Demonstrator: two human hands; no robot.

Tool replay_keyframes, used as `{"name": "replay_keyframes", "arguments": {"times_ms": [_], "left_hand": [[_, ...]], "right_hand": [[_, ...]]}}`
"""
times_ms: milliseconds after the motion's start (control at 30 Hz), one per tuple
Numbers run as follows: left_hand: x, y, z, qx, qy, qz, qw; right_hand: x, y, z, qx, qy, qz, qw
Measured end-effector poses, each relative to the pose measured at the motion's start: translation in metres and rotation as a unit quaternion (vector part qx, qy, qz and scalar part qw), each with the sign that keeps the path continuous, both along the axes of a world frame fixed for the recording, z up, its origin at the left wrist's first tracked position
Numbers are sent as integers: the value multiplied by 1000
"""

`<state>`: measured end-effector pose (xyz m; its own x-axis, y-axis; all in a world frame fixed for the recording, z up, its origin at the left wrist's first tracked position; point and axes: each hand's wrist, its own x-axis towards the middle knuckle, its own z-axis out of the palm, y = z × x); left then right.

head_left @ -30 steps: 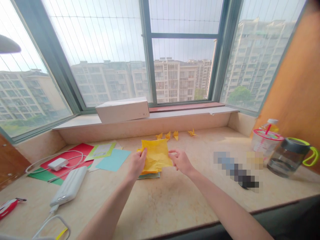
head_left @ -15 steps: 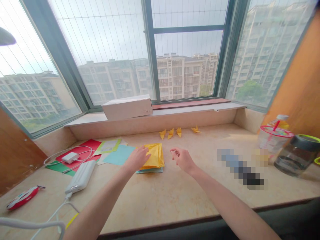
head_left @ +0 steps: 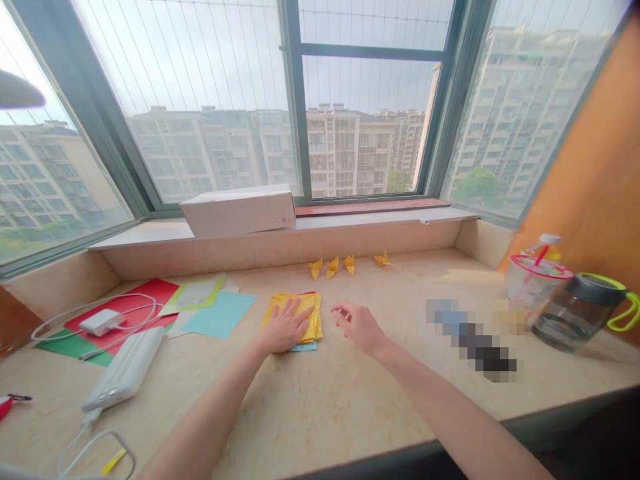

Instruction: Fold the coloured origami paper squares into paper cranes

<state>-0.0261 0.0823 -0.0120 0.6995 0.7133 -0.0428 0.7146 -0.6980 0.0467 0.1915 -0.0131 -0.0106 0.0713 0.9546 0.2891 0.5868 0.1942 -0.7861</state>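
My left hand [head_left: 285,327] lies flat on a folded packet of yellow paper [head_left: 307,313], pressing it down with the fingers spread. The packet rests on a teal paper sheet [head_left: 304,347], whose edge shows below it. My right hand [head_left: 357,327] hangs just right of the packet, fingers loosely curved, touching nothing and holding nothing. Beyond the hands, several small yellow origami cranes [head_left: 331,268] stand in a row near the back of the marble sill [head_left: 300,400].
Left of the hands lie red, green and pale blue paper sheets, a white charger [head_left: 103,322] with its cable, and a white power bank [head_left: 124,369]. A plastic cup [head_left: 533,283] and a glass jug [head_left: 575,313] stand right. A pixelated patch hides something [head_left: 470,337]. A white box [head_left: 237,210] sits on the ledge.
The yellow paper has gone from a loose raised sheet to a flat folded packet on the sill. My left hand now presses on it, and my right hand has drawn away rightward.
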Motion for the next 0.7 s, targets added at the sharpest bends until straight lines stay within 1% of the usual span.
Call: {"name": "replay_keyframes", "arguments": {"times_ms": [100,133,200,267,367,433,500,567,633,700], "left_hand": [[2,0,3,-17,9,11,1000],[2,0,3,-20,7,17,1000],[3,-1,2,-24,2,27,999],[3,-2,0,-28,-3,33,999],[2,-1,-2,-36,-14,36,999],[1,0,-3,-42,-21,30,998],[0,1,-3,-42,-26,24,999],[-1,1,-4,-38,-27,23,999],[-1,0,-5,-34,-28,28,999],[-2,-1,-6,-25,-31,31,999]], "right_hand": [[-1,-2,2,16,-15,-1,1000],[2,0,4,21,-30,-9,999],[14,11,11,17,-89,-43,995],[36,29,22,-20,-188,-90,978],[83,63,39,-50,-241,-155,957],[116,83,44,-82,-266,-207,938],[144,97,41,-126,-281,-248,918],[164,107,31,-167,-288,-271,903],[174,114,19,-191,-291,-282,894],[179,120,6,-201,-293,-293,888]]}}
